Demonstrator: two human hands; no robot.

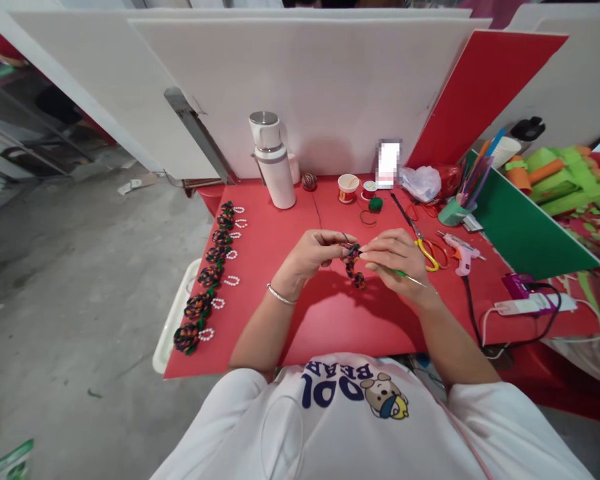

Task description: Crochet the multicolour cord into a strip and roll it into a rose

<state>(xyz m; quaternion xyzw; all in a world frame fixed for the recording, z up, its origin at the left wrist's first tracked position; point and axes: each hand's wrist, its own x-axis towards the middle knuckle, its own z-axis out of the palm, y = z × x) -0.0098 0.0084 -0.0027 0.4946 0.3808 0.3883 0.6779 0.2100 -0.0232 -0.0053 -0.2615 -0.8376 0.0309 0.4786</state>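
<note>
My left hand [317, 253] pinches a small multicoloured crochet piece [353, 263], dark with orange and red yarn, above the red table. A curled end of the piece hangs down between my hands. In my right hand [397, 260] lies a crochet hook [410, 277] with a green grip and a thin metal shaft; its tip meets the crochet work and is hidden by my fingers. From the work, a dark yarn strand [318, 212] runs back to a multicoloured yarn ball [309, 181].
Finished-looking crochet flowers [210, 275] with white bead loops line the left edge. A white thermos [275, 167], paper cup [347, 188] and green yarn ball [375, 204] stand behind. To the right lie yellow-handled scissors [425, 255], a pink glue gun [463, 253] and a power strip [535, 305].
</note>
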